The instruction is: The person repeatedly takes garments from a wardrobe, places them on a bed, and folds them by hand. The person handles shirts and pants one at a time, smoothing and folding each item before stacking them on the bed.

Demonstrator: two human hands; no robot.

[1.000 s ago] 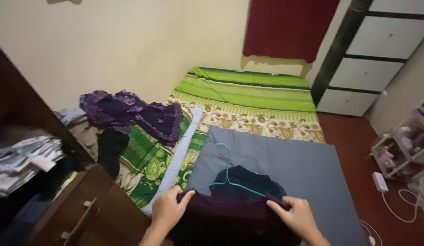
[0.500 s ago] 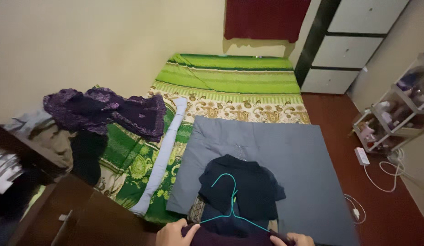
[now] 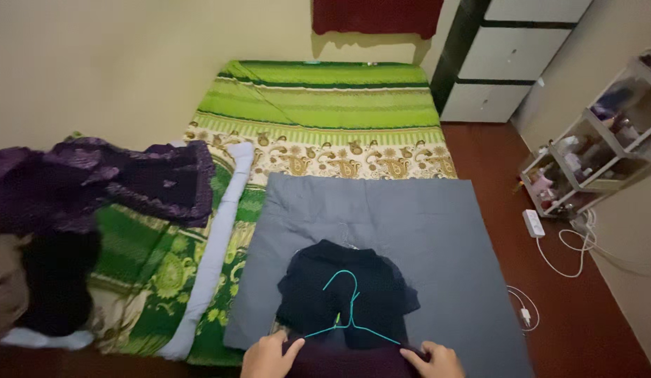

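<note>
Gray blanket (image 3: pixel 423 231) covers green bedspread (image 3: pixel 325 105), seemingly.

A thin, smooth teal wire hanger (image 3: pixel 346 308) lies on matt dark cloth garments (image 3: pixel 346 297) over a soft grey quilted pad (image 3: pixel 409 217).

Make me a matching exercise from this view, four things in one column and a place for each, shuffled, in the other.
Things
1. teal hanger
2. purple garment
3. white power strip
4. grey blanket

Places
A. on the red floor at the right
B. heaped at the left of the bed
C. spread flat over the patterned green sheet
D. on the dark clothes, between the two hands

Pairs: 1-D, 2-B, 3-A, 4-C
</note>
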